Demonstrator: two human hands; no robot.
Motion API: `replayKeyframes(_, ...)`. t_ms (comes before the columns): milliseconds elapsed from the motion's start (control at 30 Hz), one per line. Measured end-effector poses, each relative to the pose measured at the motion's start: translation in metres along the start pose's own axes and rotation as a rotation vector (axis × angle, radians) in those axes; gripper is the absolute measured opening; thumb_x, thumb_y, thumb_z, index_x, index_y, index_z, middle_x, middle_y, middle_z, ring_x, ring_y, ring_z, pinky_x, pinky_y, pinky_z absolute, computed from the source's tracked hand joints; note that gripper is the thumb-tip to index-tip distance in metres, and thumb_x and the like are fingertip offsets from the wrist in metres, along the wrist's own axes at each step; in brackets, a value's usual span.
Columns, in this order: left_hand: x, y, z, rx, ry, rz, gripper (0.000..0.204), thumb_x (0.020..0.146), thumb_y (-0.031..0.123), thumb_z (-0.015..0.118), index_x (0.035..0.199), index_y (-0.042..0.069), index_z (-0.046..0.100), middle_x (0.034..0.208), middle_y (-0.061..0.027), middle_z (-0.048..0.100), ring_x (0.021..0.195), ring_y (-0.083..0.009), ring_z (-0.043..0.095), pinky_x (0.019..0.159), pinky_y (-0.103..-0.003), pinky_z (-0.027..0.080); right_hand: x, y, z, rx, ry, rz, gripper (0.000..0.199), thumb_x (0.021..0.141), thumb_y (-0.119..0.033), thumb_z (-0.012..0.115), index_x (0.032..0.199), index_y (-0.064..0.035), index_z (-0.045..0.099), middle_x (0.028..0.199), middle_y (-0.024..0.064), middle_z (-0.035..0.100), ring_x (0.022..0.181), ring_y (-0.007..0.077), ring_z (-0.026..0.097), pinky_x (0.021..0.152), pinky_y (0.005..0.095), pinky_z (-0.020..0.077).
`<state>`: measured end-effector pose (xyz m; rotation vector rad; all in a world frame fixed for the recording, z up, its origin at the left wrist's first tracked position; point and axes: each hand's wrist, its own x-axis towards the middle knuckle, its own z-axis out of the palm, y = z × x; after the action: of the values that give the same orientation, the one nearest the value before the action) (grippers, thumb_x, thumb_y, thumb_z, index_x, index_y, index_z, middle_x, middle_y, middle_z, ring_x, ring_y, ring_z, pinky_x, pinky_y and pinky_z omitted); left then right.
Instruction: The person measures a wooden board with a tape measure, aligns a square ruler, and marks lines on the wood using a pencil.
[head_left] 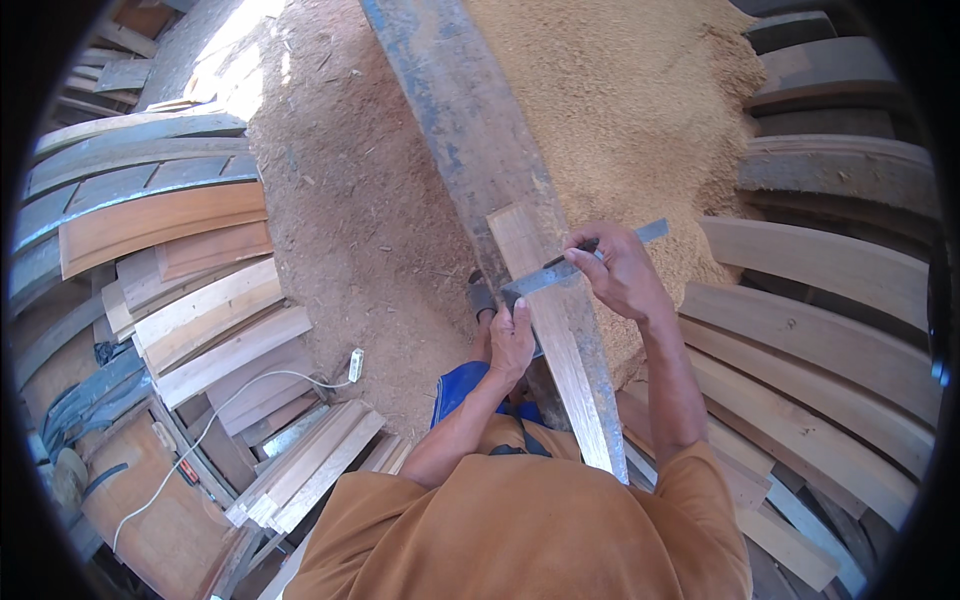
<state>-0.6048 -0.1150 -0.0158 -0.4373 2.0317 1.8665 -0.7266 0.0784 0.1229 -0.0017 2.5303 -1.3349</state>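
Observation:
A pale wooden board (556, 345) lies lengthwise along a long, worn plank bench (455, 95), its near end reaching my shirt. Across the board rests a metal square (541, 280), its blade sticking out past the right edge. My left hand (512, 343) is closed at the square's dark left end, beside the board's left edge, with the thumb up and the other fingers partly hidden. Over the blade, my right hand (622, 272) pinches a small dark thing (583, 247), mostly covered by the fingers; its kind does not show.
Sawdust (610, 95) is heaped along the bench's right side. Stacked planks (815, 330) line the right. More boards and panels (165, 230) stand on the left, where a white cord (215, 415) ends in a socket block (356, 366) on the dirt floor (345, 200).

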Motion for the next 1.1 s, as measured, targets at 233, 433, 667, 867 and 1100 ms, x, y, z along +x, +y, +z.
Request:
replayKeyframes(233, 0.0, -0.007, 0.0, 0.015, 0.002, -0.007, 0.04, 0.112, 0.035, 0.045, 0.124, 0.001, 0.062, 0.11, -0.0048, 0.07, 0.099, -0.0116, 0.061, 0.091, -0.031, 0.05, -0.001, 0.003, -0.001, -0.013, 0.014, 0.024, 0.015, 0.09, -0.015, 0.07, 0.094, -0.0001, 0.071, 0.086, 0.017, 0.07, 0.084, 0.0342, 0.066, 0.078, 0.0428, 0.0508)
replayKeyframes(433, 0.0, -0.001, 0.001, -0.02, -0.003, -0.001, 0.041, 0.112, 0.036, 0.044, 0.124, 0.0, 0.062, 0.11, -0.0055, 0.07, 0.1, -0.0121, 0.061, 0.091, -0.032, 0.05, -0.001, 0.004, 0.022, 0.241, -0.025, 0.022, 0.013, 0.093, -0.012, 0.071, 0.095, 0.0002, 0.071, 0.084, 0.0075, 0.068, 0.081, 0.0174, 0.064, 0.074, 0.0332, 0.0504)
replayKeyframes(667, 0.001, -0.001, -0.001, 0.021, -0.005, 0.002, 0.04, 0.112, 0.034, 0.044, 0.127, 0.0, 0.061, 0.11, -0.0053, 0.07, 0.1, -0.012, 0.061, 0.091, -0.032, 0.05, -0.002, 0.008, 0.011, 0.102, -0.033, 0.014, 0.015, 0.093, -0.015, 0.07, 0.095, -0.0001, 0.071, 0.086, 0.0097, 0.068, 0.082, 0.021, 0.064, 0.075, 0.0343, 0.0503)
replayKeyframes(867, 0.001, -0.008, -0.001, 0.0, -0.018, -0.043, 0.039, 0.113, 0.032, 0.043, 0.129, 0.0, 0.06, 0.111, -0.0042, 0.068, 0.101, -0.0109, 0.059, 0.091, -0.03, 0.049, -0.003, 0.003, -0.01, 0.107, -0.022, 0.022, 0.016, 0.093, -0.015, 0.07, 0.096, 0.0001, 0.071, 0.084, 0.0102, 0.068, 0.085, 0.0217, 0.065, 0.076, 0.0356, 0.0506)
replayKeyframes(1100, 0.001, -0.008, 0.002, -0.087, 0.005, -0.008, 0.04, 0.113, 0.032, 0.043, 0.13, 0.0, 0.059, 0.107, -0.0013, 0.067, 0.096, -0.0094, 0.058, 0.089, -0.029, 0.049, -0.006, 0.014, 0.028, 0.257, -0.038, -0.024, 0.017, 0.093, -0.016, 0.07, 0.097, 0.0002, 0.071, 0.082, 0.0101, 0.067, 0.083, 0.0207, 0.065, 0.076, 0.0356, 0.0505)
